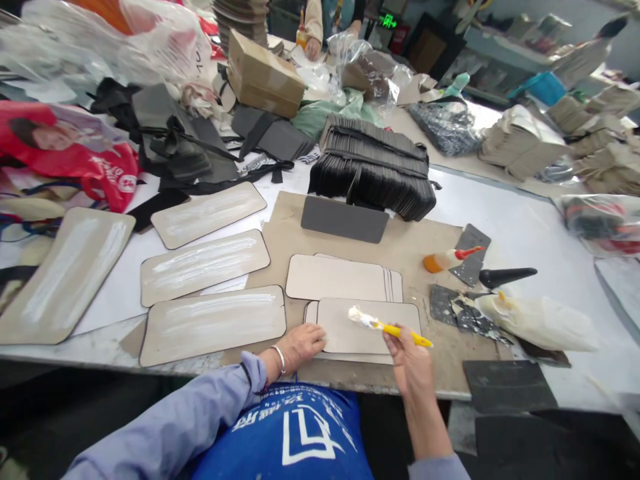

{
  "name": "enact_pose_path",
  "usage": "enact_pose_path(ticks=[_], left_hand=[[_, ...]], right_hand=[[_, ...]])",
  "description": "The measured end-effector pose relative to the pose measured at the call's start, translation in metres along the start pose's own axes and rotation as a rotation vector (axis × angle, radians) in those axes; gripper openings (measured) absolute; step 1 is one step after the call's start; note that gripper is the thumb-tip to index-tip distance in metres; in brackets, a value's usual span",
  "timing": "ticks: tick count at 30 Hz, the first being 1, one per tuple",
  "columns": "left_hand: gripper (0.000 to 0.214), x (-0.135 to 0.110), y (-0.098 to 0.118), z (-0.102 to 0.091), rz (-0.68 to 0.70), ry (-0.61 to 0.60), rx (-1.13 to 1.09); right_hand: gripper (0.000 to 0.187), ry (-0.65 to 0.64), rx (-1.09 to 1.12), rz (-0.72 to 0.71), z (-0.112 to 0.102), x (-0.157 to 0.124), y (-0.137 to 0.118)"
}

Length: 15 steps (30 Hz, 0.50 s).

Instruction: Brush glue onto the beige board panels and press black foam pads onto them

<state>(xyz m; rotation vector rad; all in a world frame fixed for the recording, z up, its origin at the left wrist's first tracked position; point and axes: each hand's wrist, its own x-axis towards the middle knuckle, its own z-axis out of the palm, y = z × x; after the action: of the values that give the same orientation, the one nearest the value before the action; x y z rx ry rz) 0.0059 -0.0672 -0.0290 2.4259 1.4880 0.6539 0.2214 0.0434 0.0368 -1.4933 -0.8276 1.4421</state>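
My right hand (pixel 411 357) grips a brush (pixel 400 331) by its yellow handle. Thick white paste covers the brush head, which is over a beige rounded panel (pixel 360 337); whether it touches cannot be seen. At that panel's left edge lies my left hand (pixel 301 343), fingers resting flat on it and holding nothing. Beneath, more panels peek out in a small stack. Just behind is another stack of beige panels (pixel 335 277). To the left, panels streaked with white paste lie on the table: a near one (pixel 215 323), a middle one (pixel 205 265), a far one (pixel 210 212) and a larger one (pixel 70 273).
A dark grey panel (pixel 345 220) lies before a strapped bundle of black pieces (pixel 373 167). On the right are an orange bottle (pixel 440 261), a black-handled tool (pixel 507 277) and a whitish plastic bag (pixel 540 323). A cardboard box (pixel 265 73) stands behind. Another person's hand (pixel 313 48) shows far back.
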Motion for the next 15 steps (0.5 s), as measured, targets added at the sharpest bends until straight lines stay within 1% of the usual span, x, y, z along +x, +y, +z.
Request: enact_pose_path(ticks=[2,3,4,6,8,10,13,15], left_hand=[[0.021,-0.002,-0.002,-0.001,0.02,0.015,0.003],[0.021,-0.004,-0.002,-0.001,0.028,0.029,0.007],[0.021,-0.005,-0.003,0.0,0.035,0.047,0.012],[0.02,-0.008,-0.004,0.002,0.049,0.097,0.019],[0.019,-0.009,-0.005,0.004,0.053,0.142,0.02],[0.018,-0.01,-0.005,0.005,0.051,0.157,0.013],[0.019,-0.01,-0.005,0.004,0.043,0.119,-0.005],[0.02,-0.01,-0.004,0.003,0.025,0.079,-0.03]], right_hand=[[0.039,-0.04,0.045,0.05,0.028,-0.014,0.016],[0.04,-0.049,0.045,0.054,0.036,-0.017,0.023],[0.04,-0.055,0.037,0.052,0.04,-0.018,0.027],[0.042,-0.029,0.019,0.028,0.035,-0.01,0.031],[0.044,0.04,0.002,-0.023,0.015,0.006,0.028],[0.046,0.151,-0.021,-0.1,-0.013,0.025,0.02],[0.048,0.333,-0.083,-0.218,-0.054,0.047,0.002],[0.048,0.411,-0.156,-0.295,-0.076,0.05,-0.01]])
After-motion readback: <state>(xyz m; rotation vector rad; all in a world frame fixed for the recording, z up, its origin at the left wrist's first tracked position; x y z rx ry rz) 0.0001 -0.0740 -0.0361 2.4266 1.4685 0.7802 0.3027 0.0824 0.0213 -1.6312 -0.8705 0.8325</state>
